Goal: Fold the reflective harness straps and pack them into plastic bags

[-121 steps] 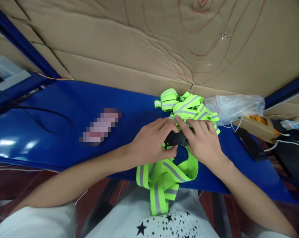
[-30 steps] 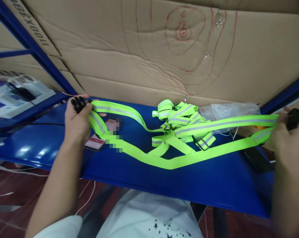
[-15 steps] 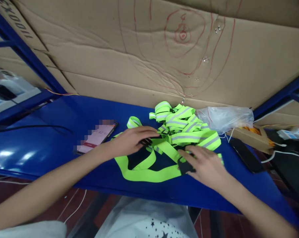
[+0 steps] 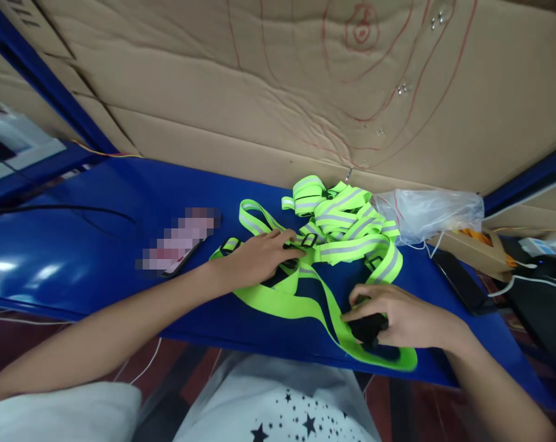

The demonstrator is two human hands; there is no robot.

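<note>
A heap of neon-yellow reflective straps (image 4: 344,215) with grey stripes lies on the blue table. My left hand (image 4: 263,256) is at the heap's left edge, fingers curled round a black piece (image 4: 289,263) that looks like a plastic buckle, partly covered by the fingers. Nearer the table's front edge, my right hand (image 4: 400,314) grips another black buckle (image 4: 368,328) between thumb and fingers. A plain yellow strap length (image 4: 282,307) sags between the two hands and loops below the right one. Small black slider buckles (image 4: 309,240) show on the straps.
A phone (image 4: 179,248) with a blurred screen lies at left. At right are a clear plastic bag (image 4: 429,212), a black phone (image 4: 464,283), an open cardboard box (image 4: 478,248) and white cables. A cardboard wall (image 4: 190,92) with red drawn lines stands behind.
My right hand has moved right and toward the front edge with the black buckle, pulling the strap with it. My left hand has shifted slightly right. The view has tilted a little.
</note>
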